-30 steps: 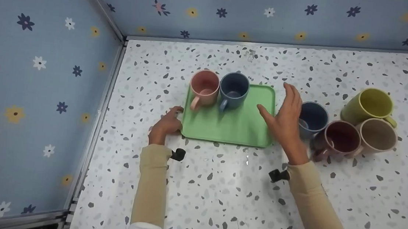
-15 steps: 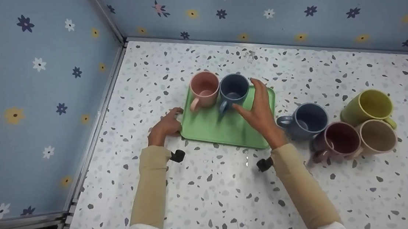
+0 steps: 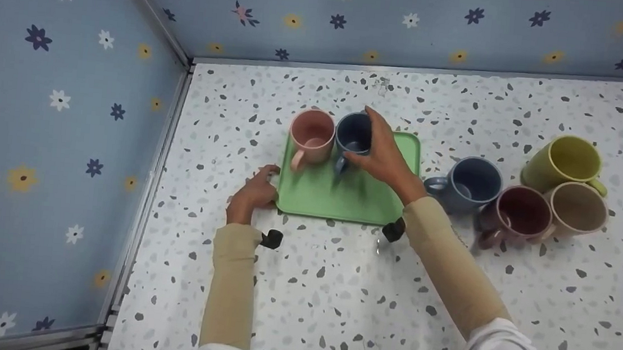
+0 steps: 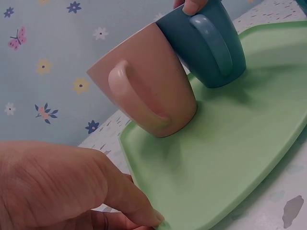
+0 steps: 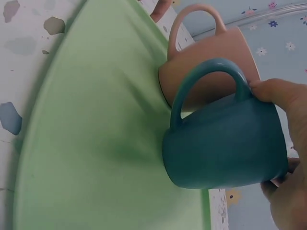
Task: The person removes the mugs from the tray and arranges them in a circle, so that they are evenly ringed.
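Two mugs stand side by side on a green tray [image 3: 343, 200]: a pink mug [image 3: 313, 133] at its back left and a blue mug [image 3: 353, 136] right of it. My right hand [image 3: 384, 153] grips the blue mug near its rim, thumb beside the handle and fingers round the far side. In the right wrist view the blue mug [image 5: 225, 143] stays upright relative to the tray, its handle toward the tray's front. My left hand [image 3: 255, 190] holds the tray's left edge near the front corner; in the left wrist view the thumb [image 4: 144, 211] presses that corner.
Right of the tray, on the speckled table [image 3: 312, 299], stand a second blue mug [image 3: 471, 183], a dark red mug [image 3: 516, 215], a beige mug [image 3: 578, 209] and a yellow-green mug [image 3: 563, 163], close together. Flower-patterned panels [image 3: 314, 17] border the table at the back and left.
My right hand has moved left from beside the second blue mug, over the tray, and taken hold of the blue mug there. The left hand and the tray have stayed put.
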`<state>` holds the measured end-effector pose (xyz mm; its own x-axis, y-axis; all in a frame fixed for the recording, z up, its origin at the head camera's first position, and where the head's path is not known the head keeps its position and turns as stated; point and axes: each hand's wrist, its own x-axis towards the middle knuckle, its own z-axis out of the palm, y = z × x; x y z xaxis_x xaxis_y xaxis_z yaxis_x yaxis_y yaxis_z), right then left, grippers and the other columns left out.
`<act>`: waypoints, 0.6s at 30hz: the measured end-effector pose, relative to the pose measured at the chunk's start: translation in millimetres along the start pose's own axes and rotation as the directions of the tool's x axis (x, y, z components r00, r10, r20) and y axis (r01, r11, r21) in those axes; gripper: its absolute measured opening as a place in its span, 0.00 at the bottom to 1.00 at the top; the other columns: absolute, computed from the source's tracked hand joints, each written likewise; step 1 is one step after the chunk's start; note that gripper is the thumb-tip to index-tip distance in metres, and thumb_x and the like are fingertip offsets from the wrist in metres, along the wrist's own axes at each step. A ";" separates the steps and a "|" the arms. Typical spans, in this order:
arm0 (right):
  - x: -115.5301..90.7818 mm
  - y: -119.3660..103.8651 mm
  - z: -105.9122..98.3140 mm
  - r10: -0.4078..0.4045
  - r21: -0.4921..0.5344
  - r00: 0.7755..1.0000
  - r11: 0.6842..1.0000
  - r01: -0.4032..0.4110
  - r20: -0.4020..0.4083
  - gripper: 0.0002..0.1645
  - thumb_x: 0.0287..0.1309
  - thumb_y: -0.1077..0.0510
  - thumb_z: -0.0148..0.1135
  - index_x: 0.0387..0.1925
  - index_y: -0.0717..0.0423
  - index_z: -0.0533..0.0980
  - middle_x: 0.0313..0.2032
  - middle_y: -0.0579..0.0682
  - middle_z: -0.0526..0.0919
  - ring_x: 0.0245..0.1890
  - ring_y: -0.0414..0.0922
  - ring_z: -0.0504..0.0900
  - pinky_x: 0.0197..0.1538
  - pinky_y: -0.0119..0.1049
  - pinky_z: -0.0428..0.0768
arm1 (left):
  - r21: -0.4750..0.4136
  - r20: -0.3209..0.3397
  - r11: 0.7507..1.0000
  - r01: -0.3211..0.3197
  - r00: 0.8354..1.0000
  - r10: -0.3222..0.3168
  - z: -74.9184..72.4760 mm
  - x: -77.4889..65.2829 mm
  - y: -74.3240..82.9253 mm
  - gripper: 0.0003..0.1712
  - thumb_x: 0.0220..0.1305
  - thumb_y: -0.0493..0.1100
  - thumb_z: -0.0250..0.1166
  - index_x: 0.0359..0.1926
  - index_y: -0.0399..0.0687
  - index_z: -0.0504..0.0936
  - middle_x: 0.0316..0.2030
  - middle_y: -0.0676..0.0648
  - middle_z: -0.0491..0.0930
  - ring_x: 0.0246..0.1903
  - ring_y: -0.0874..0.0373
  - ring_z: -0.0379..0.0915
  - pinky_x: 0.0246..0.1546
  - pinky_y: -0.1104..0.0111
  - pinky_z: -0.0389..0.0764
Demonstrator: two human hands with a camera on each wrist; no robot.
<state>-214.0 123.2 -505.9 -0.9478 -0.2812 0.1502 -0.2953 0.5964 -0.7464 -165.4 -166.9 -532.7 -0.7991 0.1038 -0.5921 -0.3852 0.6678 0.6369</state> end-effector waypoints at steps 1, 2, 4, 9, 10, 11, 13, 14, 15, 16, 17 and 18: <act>0.1 -0.5 -0.9 0.007 -0.001 1.000 1.000 -0.007 0.003 0.61 0.46 0.49 0.73 0.73 0.57 0.47 0.71 0.57 0.55 0.71 0.51 0.54 0.72 0.43 0.52 | -0.008 0.002 1.000 -0.001 1.000 0.001 0.0 0.2 -0.1 0.44 0.46 0.29 0.54 0.69 0.53 0.59 0.63 0.41 0.66 0.45 0.47 0.69 0.47 0.62 0.71; 0.4 -0.9 -1.6 0.011 -0.003 1.000 1.000 -0.011 0.003 0.61 0.45 0.48 0.74 0.73 0.57 0.48 0.71 0.57 0.56 0.71 0.51 0.55 0.72 0.43 0.53 | -0.014 0.003 1.000 -0.002 1.000 0.002 0.0 0.2 0.0 0.45 0.46 0.29 0.54 0.69 0.52 0.59 0.64 0.41 0.65 0.46 0.47 0.69 0.48 0.62 0.71; 0.5 -2.3 -2.7 0.015 -0.010 1.000 1.000 -0.015 -0.014 0.60 0.44 0.48 0.74 0.72 0.58 0.50 0.70 0.57 0.58 0.70 0.51 0.57 0.71 0.44 0.54 | -0.019 0.001 1.000 -0.009 1.000 0.009 -0.2 -0.1 -0.1 0.45 0.46 0.28 0.54 0.69 0.51 0.58 0.64 0.41 0.64 0.48 0.47 0.68 0.50 0.61 0.70; -0.8 -4.8 -3.2 0.042 -0.040 0.995 0.998 -0.045 -0.086 0.57 0.40 0.46 0.76 0.68 0.60 0.58 0.65 0.57 0.66 0.65 0.51 0.65 0.69 0.43 0.60 | -0.024 -0.003 1.000 -0.016 1.000 0.015 0.4 0.3 -0.4 0.46 0.45 0.28 0.54 0.69 0.51 0.59 0.65 0.40 0.63 0.49 0.46 0.68 0.53 0.60 0.70; -1.3 -4.9 -3.5 0.053 -0.040 0.993 0.998 -0.058 -0.104 0.56 0.39 0.46 0.76 0.67 0.60 0.59 0.64 0.57 0.67 0.64 0.51 0.66 0.68 0.43 0.61 | -0.023 -0.002 1.000 -0.016 1.000 0.016 0.5 0.7 -0.6 0.46 0.45 0.28 0.54 0.69 0.51 0.59 0.66 0.40 0.63 0.50 0.46 0.68 0.53 0.60 0.70; -1.8 -4.8 -4.1 0.067 -0.039 0.990 0.997 -0.072 -0.121 0.55 0.39 0.45 0.77 0.66 0.59 0.60 0.62 0.57 0.68 0.63 0.51 0.67 0.67 0.43 0.62 | -0.027 -0.002 1.000 -0.015 1.000 0.015 0.6 1.0 -0.7 0.46 0.44 0.28 0.54 0.69 0.51 0.59 0.66 0.40 0.62 0.50 0.46 0.68 0.53 0.60 0.70; -2.4 -3.5 -5.9 0.095 -0.035 0.983 0.994 -0.101 -0.159 0.54 0.38 0.45 0.77 0.65 0.59 0.62 0.60 0.57 0.70 0.61 0.51 0.69 0.66 0.43 0.64 | -0.030 0.000 0.999 -0.017 1.000 0.017 0.6 1.9 -1.3 0.45 0.44 0.27 0.54 0.69 0.50 0.59 0.67 0.40 0.61 0.51 0.46 0.67 0.52 0.61 0.70; -2.9 -3.0 -7.6 0.111 -0.037 0.978 0.992 -0.119 -0.179 0.53 0.38 0.44 0.77 0.64 0.59 0.62 0.60 0.57 0.70 0.60 0.51 0.70 0.65 0.43 0.65 | -0.031 0.002 0.999 -0.018 1.000 0.018 0.5 1.9 -1.3 0.45 0.45 0.28 0.54 0.69 0.50 0.59 0.67 0.40 0.60 0.51 0.46 0.67 0.51 0.61 0.70; -3.1 -2.6 -9.6 0.123 -0.038 0.972 0.990 -0.133 -0.199 0.53 0.38 0.44 0.77 0.64 0.58 0.63 0.59 0.57 0.71 0.60 0.51 0.70 0.65 0.43 0.66 | -0.031 0.003 0.999 -0.018 1.000 0.018 0.3 2.1 -1.4 0.45 0.45 0.28 0.54 0.69 0.50 0.59 0.67 0.40 0.60 0.50 0.46 0.68 0.51 0.61 0.71; -3.3 -2.0 -11.9 0.134 -0.040 0.967 0.988 -0.146 -0.218 0.53 0.38 0.44 0.76 0.63 0.59 0.63 0.59 0.57 0.71 0.60 0.51 0.70 0.65 0.42 0.65 | -0.030 0.005 0.999 -0.017 1.000 0.017 0.1 2.1 -1.5 0.45 0.45 0.28 0.55 0.69 0.50 0.59 0.67 0.40 0.60 0.51 0.46 0.67 0.51 0.61 0.71; -3.3 -1.5 -14.7 0.145 -0.043 0.961 0.986 -0.159 -0.236 0.52 0.38 0.44 0.76 0.63 0.59 0.63 0.59 0.56 0.71 0.60 0.50 0.69 0.64 0.42 0.65 | -0.032 0.006 0.999 -0.015 1.000 0.015 -0.1 2.0 -1.7 0.45 0.45 0.28 0.55 0.69 0.51 0.59 0.67 0.41 0.60 0.50 0.46 0.68 0.51 0.61 0.71; -3.3 -0.9 -17.4 0.152 -0.049 0.955 0.984 -0.170 -0.255 0.52 0.39 0.43 0.76 0.63 0.59 0.63 0.59 0.56 0.71 0.60 0.50 0.69 0.64 0.42 0.66 | -0.031 0.007 0.999 -0.013 1.000 0.013 -0.3 2.0 -2.0 0.45 0.46 0.28 0.55 0.69 0.51 0.59 0.67 0.41 0.60 0.50 0.46 0.68 0.52 0.61 0.71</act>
<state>-212.7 136.6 -494.4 -0.9806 0.0136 0.1954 -0.1358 0.6717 -0.7283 -166.4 -168.2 -535.0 -0.8011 0.1175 -0.5869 -0.3889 0.6433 0.6595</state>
